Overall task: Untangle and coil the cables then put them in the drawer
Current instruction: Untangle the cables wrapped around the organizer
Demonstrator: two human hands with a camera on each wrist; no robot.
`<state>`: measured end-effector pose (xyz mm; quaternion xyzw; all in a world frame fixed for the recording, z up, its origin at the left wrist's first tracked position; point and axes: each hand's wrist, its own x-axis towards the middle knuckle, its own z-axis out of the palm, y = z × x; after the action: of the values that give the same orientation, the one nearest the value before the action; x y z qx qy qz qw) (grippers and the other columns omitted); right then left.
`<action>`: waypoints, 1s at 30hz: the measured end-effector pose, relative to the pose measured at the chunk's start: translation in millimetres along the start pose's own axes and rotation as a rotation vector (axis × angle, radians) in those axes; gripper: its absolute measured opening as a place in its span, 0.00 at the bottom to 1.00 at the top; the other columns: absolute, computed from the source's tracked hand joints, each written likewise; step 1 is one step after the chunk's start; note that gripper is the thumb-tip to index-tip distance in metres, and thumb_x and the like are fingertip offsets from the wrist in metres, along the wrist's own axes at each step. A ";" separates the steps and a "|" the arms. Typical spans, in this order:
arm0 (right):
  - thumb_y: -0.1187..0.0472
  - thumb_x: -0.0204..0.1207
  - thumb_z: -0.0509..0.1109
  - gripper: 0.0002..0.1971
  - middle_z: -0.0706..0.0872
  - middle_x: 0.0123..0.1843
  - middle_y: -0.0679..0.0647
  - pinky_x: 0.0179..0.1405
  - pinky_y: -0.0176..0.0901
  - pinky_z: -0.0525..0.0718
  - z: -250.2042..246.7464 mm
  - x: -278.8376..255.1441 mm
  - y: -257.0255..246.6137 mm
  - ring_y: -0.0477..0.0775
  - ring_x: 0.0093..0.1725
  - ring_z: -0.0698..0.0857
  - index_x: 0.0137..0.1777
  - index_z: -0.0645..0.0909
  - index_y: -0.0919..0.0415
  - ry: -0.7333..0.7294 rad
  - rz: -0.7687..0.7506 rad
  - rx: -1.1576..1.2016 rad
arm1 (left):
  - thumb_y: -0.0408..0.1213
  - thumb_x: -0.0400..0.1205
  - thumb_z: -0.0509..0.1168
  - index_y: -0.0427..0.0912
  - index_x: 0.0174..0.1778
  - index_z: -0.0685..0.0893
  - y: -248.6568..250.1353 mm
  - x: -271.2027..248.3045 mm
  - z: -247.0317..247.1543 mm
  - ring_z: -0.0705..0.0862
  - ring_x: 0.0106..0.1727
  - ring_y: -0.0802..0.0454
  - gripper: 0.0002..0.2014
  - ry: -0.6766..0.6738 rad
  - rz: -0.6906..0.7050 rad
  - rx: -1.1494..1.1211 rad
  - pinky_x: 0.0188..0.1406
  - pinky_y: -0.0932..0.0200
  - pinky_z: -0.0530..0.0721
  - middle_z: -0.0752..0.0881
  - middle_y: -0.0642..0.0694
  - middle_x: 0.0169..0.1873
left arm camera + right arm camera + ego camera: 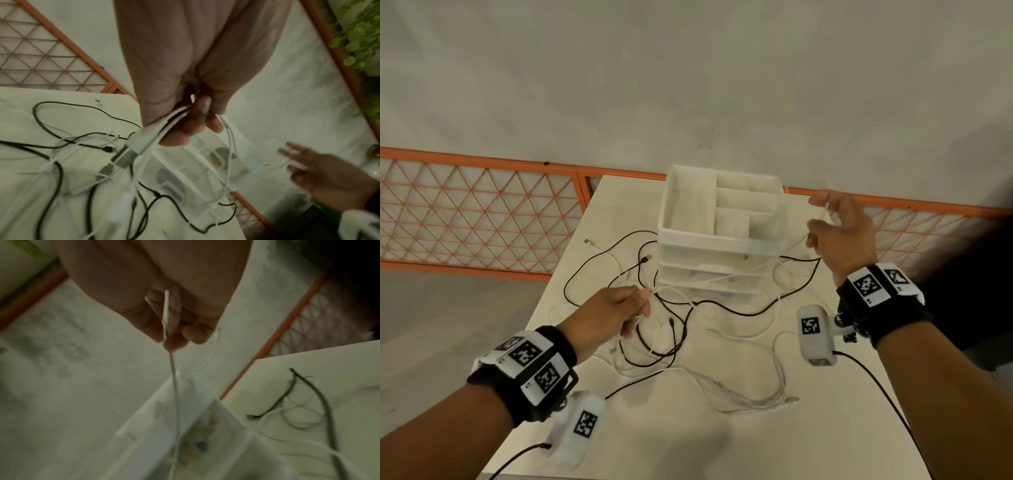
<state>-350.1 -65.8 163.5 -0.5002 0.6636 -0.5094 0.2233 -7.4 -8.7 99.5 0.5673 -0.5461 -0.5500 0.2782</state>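
Note:
A tangle of black cables (671, 305) and white cables (750, 397) lies on the white table (722, 445) in front of a white drawer unit (719, 240). My left hand (633, 310) is raised over the tangle and grips a bundle of white cables (174, 118) in its curled fingers. My right hand (822, 222) is held up to the right of the drawer unit and pinches a thin white cable (166, 309). That cable runs taut down past the unit's front toward my left hand. The unit's drawers look closed.
The drawer unit's top is an open tray with several compartments (743, 202). An orange lattice fence (476, 212) runs behind the table over grey floor. Green plants (362, 37) show in the left wrist view. The table's left edge lies beside my left hand.

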 end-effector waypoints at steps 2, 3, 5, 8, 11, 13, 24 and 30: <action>0.57 0.80 0.71 0.20 0.80 0.72 0.52 0.55 0.52 0.86 1.3 -8.7 18.5 0.59 0.54 0.89 0.70 0.77 0.41 -0.098 0.139 -0.246 | 0.45 0.88 0.61 0.36 0.40 0.85 5.4 1.4 3.1 0.69 0.28 0.48 0.18 0.034 0.010 -0.091 0.33 0.53 0.72 0.69 0.48 0.24; 0.52 0.80 0.70 0.22 0.81 0.72 0.55 0.61 0.51 0.83 1.1 -17.3 25.7 0.61 0.61 0.86 0.74 0.75 0.42 -0.109 0.190 -0.372 | 0.44 0.88 0.60 0.35 0.42 0.86 9.6 1.6 4.5 0.67 0.27 0.50 0.17 0.038 0.012 -0.135 0.31 0.54 0.71 0.67 0.50 0.23; 0.53 0.81 0.71 0.17 0.87 0.61 0.56 0.57 0.46 0.79 6.3 -39.9 27.1 0.58 0.57 0.86 0.70 0.80 0.47 -0.110 0.174 -0.419 | 0.42 0.89 0.60 0.32 0.46 0.86 18.1 1.7 6.4 0.64 0.26 0.53 0.17 0.019 0.014 -0.214 0.27 0.59 0.68 0.64 0.52 0.24; 0.58 0.78 0.75 0.12 0.86 0.45 0.46 0.40 0.38 0.82 30.0 -83.7 7.0 0.42 0.30 0.79 0.60 0.85 0.45 -0.349 -0.028 -0.217 | 0.41 0.89 0.59 0.32 0.50 0.86 31.8 1.2 13.7 0.63 0.25 0.54 0.16 -0.091 0.007 -0.276 0.25 0.62 0.66 0.66 0.50 0.24; 0.58 0.75 0.79 0.15 0.84 0.48 0.44 0.32 0.25 0.74 64.1 -112.0 -7.4 0.37 0.29 0.78 0.60 0.86 0.47 -0.496 -0.252 -0.181 | 0.40 0.89 0.58 0.30 0.54 0.85 43.5 1.9 25.2 0.65 0.25 0.52 0.17 -0.200 0.020 -0.302 0.27 0.60 0.67 0.73 0.45 0.24; 0.59 0.75 0.78 0.08 0.86 0.45 0.45 0.32 0.25 0.73 77.0 -112.6 -9.9 0.37 0.31 0.79 0.53 0.87 0.52 -0.395 -0.280 -0.191 | 0.40 0.89 0.58 0.30 0.56 0.85 47.3 3.0 28.7 0.68 0.24 0.52 0.17 -0.216 0.015 -0.332 0.28 0.60 0.69 0.78 0.43 0.24; 0.65 0.70 0.79 0.05 0.82 0.39 0.44 0.33 0.29 0.73 85.7 -109.4 -1.2 0.28 0.33 0.78 0.41 0.87 0.56 -0.253 -0.569 -0.251 | 0.38 0.89 0.57 0.33 0.45 0.83 47.3 0.2 28.8 0.69 0.22 0.49 0.14 -0.309 -0.072 -0.461 0.29 0.57 0.70 0.90 0.30 0.37; 0.65 0.71 0.78 0.05 0.84 0.41 0.46 0.33 0.26 0.73 71.5 -88.7 4.6 0.39 0.24 0.75 0.40 0.86 0.54 -0.247 -0.481 -0.298 | 0.32 0.90 0.55 0.33 0.45 0.79 39.0 0.2 18.9 0.68 0.21 0.52 0.11 -0.265 -0.066 -0.453 0.26 0.58 0.68 0.78 0.40 0.24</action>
<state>-259.1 -19.2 113.2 -0.7284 0.5612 -0.3803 0.0994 -37.2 -13.2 130.7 0.4311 -0.4219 -0.7367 0.3058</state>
